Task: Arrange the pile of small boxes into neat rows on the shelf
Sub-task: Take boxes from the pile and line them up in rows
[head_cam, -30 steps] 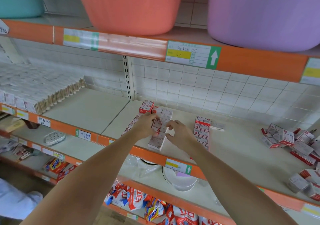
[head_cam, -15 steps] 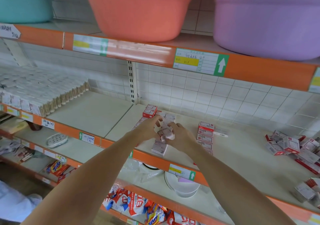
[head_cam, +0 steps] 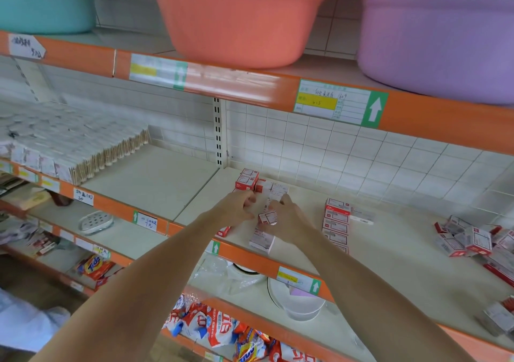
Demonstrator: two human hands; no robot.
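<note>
Small red-and-white boxes lie on the cream shelf (head_cam: 389, 250). My left hand (head_cam: 236, 208) rests over the left row of boxes (head_cam: 247, 180), fingers curled on the boxes beneath it. My right hand (head_cam: 289, 219) pinches one small box (head_cam: 267, 218) between the two hands, tilted above the middle row (head_cam: 261, 240). A third row (head_cam: 336, 222) runs front to back on the right of my hands. A loose pile of boxes (head_cam: 472, 242) sits at the far right of the shelf.
The orange shelf lip (head_cam: 250, 256) runs along the front. Stacked flat packs (head_cam: 69, 150) fill the left bay. Teal, orange (head_cam: 244, 19) and purple (head_cam: 439, 36) tubs stand on the shelf above. Dishes and detergent bags sit on lower shelves.
My right hand has lifted one box off the middle row and turned it between both hands. The view has shifted down and left slightly.
</note>
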